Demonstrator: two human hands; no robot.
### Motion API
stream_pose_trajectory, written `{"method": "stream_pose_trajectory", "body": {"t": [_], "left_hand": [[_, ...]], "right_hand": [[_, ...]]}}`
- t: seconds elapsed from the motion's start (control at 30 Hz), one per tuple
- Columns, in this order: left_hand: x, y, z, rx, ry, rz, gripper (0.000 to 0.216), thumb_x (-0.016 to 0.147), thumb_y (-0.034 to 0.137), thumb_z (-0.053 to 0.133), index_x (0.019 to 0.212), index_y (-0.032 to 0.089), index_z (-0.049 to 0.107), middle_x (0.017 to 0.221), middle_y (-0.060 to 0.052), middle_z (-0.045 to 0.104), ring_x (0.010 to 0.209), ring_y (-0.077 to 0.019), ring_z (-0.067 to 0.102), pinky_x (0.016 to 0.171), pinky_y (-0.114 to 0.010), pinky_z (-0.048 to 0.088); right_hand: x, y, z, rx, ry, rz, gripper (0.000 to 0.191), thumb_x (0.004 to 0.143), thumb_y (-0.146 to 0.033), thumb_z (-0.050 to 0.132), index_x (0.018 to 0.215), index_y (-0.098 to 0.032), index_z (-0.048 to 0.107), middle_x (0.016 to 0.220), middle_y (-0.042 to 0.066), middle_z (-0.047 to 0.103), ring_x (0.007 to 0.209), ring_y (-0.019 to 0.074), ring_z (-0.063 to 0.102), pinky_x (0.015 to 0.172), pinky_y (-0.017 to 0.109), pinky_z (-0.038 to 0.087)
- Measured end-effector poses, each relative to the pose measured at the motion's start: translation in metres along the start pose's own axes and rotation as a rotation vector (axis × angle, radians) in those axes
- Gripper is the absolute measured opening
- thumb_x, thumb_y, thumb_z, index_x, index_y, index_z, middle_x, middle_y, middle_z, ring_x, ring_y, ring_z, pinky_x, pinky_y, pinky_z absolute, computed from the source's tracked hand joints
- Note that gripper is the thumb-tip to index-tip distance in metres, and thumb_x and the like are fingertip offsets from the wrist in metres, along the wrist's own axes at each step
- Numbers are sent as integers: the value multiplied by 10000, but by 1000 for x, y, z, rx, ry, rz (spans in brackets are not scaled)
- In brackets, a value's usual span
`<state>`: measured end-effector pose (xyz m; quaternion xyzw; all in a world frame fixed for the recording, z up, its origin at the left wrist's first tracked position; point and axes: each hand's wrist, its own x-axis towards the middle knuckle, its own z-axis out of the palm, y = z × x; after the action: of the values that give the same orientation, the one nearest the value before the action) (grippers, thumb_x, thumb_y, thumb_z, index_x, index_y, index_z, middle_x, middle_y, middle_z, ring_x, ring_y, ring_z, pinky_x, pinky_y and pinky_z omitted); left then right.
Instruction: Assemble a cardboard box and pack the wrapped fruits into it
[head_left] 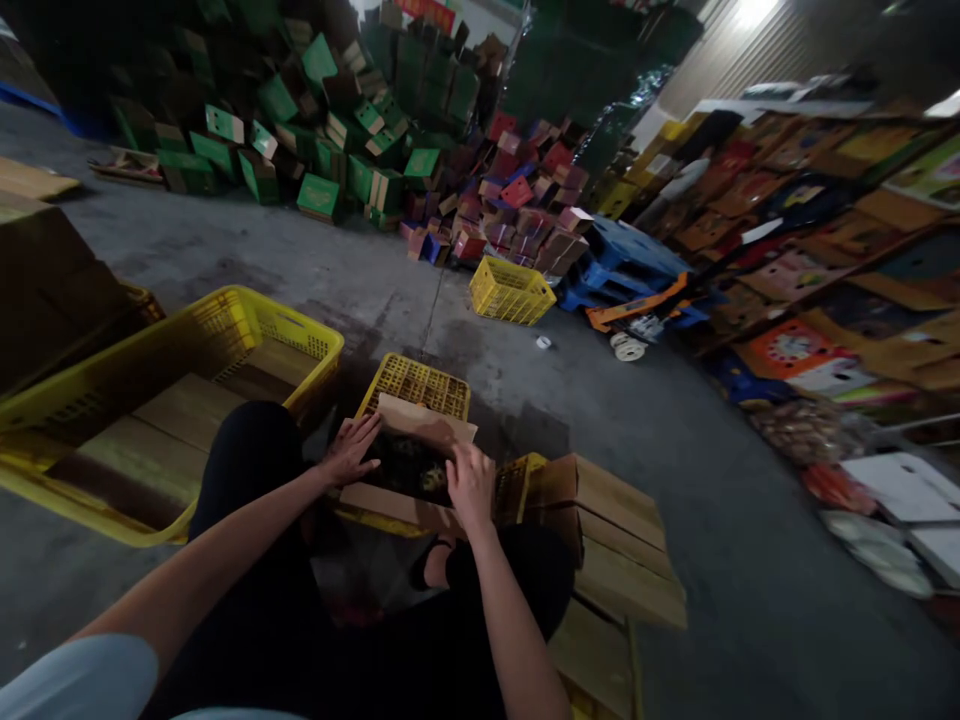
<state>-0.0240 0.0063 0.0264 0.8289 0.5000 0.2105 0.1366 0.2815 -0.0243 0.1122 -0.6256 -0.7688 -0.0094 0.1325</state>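
Between my knees an open cardboard box rests on an upturned yellow plastic crate. Its far and near flaps are up, and dark contents with a few pale yellowish spots lie inside, too dim to name. My left hand touches the box's left side by the far flap, its fingers stretched and the thumb apart. At the right end, my right hand has its fingers bent over the box's edge. What its fingertips press on is partly hidden.
A large yellow crate with flat cardboard is at left. Folded cartons lie on crates at right. Farther off stand a yellow basket, blue pallets, an orange pallet jack, and heaped green boxes and red boxes.
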Motion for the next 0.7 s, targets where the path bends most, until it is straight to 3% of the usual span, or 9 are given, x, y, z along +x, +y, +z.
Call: {"method": "stream_pose_trajectory", "body": {"t": [0.1, 0.2, 0.27, 0.33, 0.43, 0.5, 0.57, 0.7], "left_hand": [[-1, 1, 2, 34, 3, 5, 793, 907, 394, 543, 1594, 145, 234, 1654, -184, 231, 1519, -332, 225, 1186, -526, 216], [-1, 1, 5, 67, 23, 1, 787, 905, 376, 541, 1594, 159, 231, 1655, -177, 233, 1523, -316, 221, 1188, -514, 220], [0, 1, 7, 85, 20, -8, 795, 899, 373, 546, 1596, 169, 222, 1659, -165, 229, 1526, -309, 211, 1189, -505, 224], [1, 2, 7, 99, 3, -23, 811, 890, 365, 558, 1599, 171, 215, 1667, -152, 212, 1530, -309, 195, 1194, -504, 217], [1, 3, 6, 102, -13, -38, 817, 884, 347, 563, 1602, 186, 209, 1676, -128, 193, 1534, -308, 179, 1199, -501, 208], [2, 3, 5, 104, -18, -47, 817, 880, 327, 557, 1603, 185, 205, 1679, -119, 187, 1534, -308, 175, 1197, -504, 213], [2, 2, 4, 116, -24, -51, 819, 873, 302, 547, 1604, 173, 201, 1680, -118, 181, 1533, -310, 176, 1191, -509, 219], [6, 0, 1, 158, -55, -13, 837, 840, 260, 549, 1603, 161, 218, 1679, -111, 184, 1530, -309, 186, 1186, -492, 233]], "right_hand": [[20, -29, -3, 49, -314, -235, 457, 967, -273, 530, 1423, -265, 527, 1441, 107, 522, 1318, 248, 463, 1107, 402, 395], [38, -49, 15, 22, -584, -363, 734, 814, -191, 716, 1471, -367, 441, 1637, 70, 279, 1468, 323, 285, 1055, 488, 457], [42, -52, 28, -43, -691, -375, 799, 762, -81, 713, 1445, -406, 454, 1678, 38, 178, 1480, 367, 262, 1000, 532, 494], [40, -43, 34, -84, -690, -343, 768, 767, 0, 635, 1408, -401, 497, 1675, 30, 188, 1404, 366, 401, 958, 508, 524], [32, -16, 29, -65, -600, -280, 583, 799, 3, 574, 1293, -305, 612, 1611, 76, 316, 1122, 262, 635, 932, 425, 534], [27, 3, 20, -15, -515, -253, 320, 825, -75, 619, 1104, -208, 704, 1439, 109, 498, 1069, 235, 644, 973, 379, 507], [23, 16, 13, 0, -486, -238, 168, 863, -140, 623, 994, -167, 725, 1283, 120, 583, 1065, 232, 632, 995, 355, 490], [21, 22, 9, 42, -418, -129, 128, 895, -171, 612, 867, -152, 735, 1112, 116, 629, 1018, 222, 635, 963, 325, 491]]}}
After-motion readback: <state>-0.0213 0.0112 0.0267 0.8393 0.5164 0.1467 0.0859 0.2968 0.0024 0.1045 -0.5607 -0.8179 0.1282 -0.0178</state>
